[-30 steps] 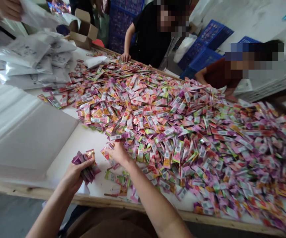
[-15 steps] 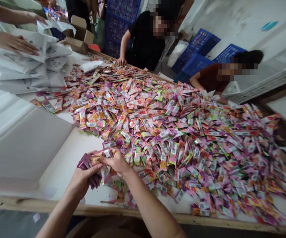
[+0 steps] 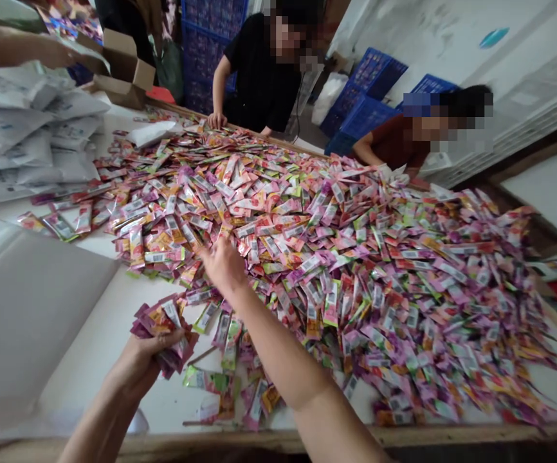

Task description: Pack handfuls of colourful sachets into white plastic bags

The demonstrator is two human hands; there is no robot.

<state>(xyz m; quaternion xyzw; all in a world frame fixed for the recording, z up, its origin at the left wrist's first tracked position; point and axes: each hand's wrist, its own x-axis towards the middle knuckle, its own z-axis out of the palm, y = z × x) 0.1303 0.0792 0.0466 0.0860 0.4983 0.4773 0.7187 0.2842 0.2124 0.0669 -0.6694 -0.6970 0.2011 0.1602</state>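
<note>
My left hand (image 3: pixel 144 357) is closed around a thick bundle of small packets (image 3: pixel 161 321), purple, orange and pink with white barcode patches. It holds them above the white tabletop at the near left. Farther out, my right hand (image 3: pixel 226 265) reaches over the left part of a wide heap of loose packets (image 3: pixel 317 238). Its thumb and fingers are spread apart at the heap's surface, and I see no packet gripped in them. The fingertips blend with the packets behind them.
White plastic bags (image 3: pixel 13 138) are stacked at the left, behind a pale box or sheet (image 3: pixel 42 308). An opened cardboard box (image 3: pixel 121 71) stands at the back. Two people are across the table; another person's arm (image 3: pixel 18 48) extends from the left. Blue crates (image 3: pixel 363 116) stand behind.
My right hand has left the bundle and moved forward over the heap. My left hand keeps the bundle, slightly lower and farther left in view. The other person's hands have shifted off the white bags.
</note>
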